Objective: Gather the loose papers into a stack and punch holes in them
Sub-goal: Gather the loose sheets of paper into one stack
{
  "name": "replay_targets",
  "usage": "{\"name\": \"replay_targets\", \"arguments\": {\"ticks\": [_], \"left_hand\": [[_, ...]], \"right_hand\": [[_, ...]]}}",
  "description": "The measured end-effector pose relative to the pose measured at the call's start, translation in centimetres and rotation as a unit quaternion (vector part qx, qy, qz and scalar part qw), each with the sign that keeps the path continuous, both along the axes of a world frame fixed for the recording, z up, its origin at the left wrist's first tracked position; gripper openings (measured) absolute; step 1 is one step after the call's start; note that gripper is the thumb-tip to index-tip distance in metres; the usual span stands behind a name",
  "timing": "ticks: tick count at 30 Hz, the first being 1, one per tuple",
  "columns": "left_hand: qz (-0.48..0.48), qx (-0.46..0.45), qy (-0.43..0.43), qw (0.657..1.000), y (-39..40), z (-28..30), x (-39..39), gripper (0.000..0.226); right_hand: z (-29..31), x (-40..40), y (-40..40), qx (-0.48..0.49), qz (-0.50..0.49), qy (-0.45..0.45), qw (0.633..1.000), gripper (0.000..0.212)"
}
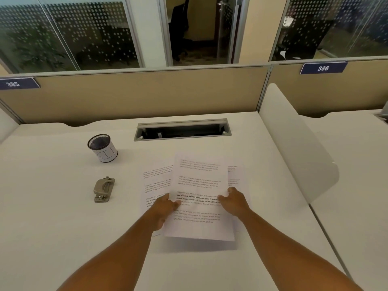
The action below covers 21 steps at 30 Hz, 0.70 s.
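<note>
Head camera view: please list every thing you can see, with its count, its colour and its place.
printed papers: at least three sheets, white with black text, fanned and overlapping at the desk centre; top sheet held by both hands
hole punch: one, grey metal, on the desk left of the papers
mesh cup: one, black mesh with a white paper wrap, behind the hole punch
cable slot: one, grey frame, open, at the back of the desk
desk: one, white
number signs: two, dark blue, 385 and 386, on the beige partition
left hand: one, on the top sheet's left edge
right hand: one, on its right edge
</note>
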<state>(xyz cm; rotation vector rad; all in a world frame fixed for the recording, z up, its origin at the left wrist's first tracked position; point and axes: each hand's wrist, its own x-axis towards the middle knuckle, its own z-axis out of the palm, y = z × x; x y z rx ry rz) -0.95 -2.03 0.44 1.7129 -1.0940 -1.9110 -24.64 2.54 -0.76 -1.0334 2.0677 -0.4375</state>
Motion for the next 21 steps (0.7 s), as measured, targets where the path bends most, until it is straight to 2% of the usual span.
{"name": "replay_targets", "arguments": {"ticks": [3,6,9,12,15,18,21], "left_hand": [[0.005,0.002,0.024,1.000,-0.7,0.2,0.4,0.029],[0.024,-0.006,0.032,0.999,-1.4,0.2,0.7,0.030],[0.052,-0.019,0.018,0.998,-2.0,-0.2,1.1,0.028],[0.124,-0.032,-0.009,0.992,-2.7,-0.8,1.6,0.016],[0.216,-0.055,-0.072,0.972,-3.5,-1.6,2.4,0.009],[0.252,-0.090,-0.168,0.949,-3.9,-2.3,3.4,0.007],[0.239,-0.090,-0.249,0.934,-4.4,-3.2,3.8,0.038]], "right_hand": [[0.3,-0.3,-0.8,-0.013,-0.077,-0.108,0.991,0.053],[0.4,-0.4,-1.6,-0.047,-0.109,-0.167,0.979,0.040],[0.4,-0.2,-2.2,-0.077,-0.108,-0.175,0.976,0.020],[0.3,-0.2,-2.7,-0.096,-0.096,-0.148,0.980,0.014],[0.2,-0.4,-3.2,-0.103,-0.095,-0.127,0.982,0.013],[0.0,-0.7,-3.7,-0.094,-0.097,-0.119,0.984,0.015],[-0.3,-0.8,-4.1,-0.088,-0.101,-0.118,0.984,0.013]]}}
